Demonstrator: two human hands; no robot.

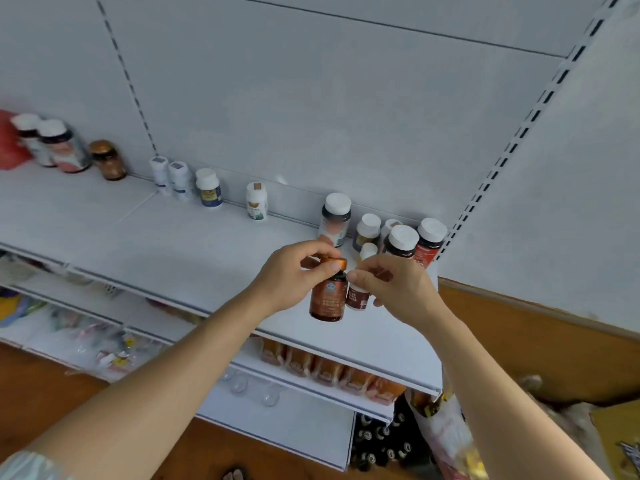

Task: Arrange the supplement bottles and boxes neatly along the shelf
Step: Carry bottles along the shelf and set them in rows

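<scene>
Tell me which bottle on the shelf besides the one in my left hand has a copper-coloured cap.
The small amber bottle far left by the back panel, right of two white-capped bottles. Its cap is metallic brown like the held bottle; visible caps on the others are white.

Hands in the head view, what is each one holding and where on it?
Left hand grips the amber bottle by its copper cap. Right hand holds the small white-capped bottle around its top.
</scene>
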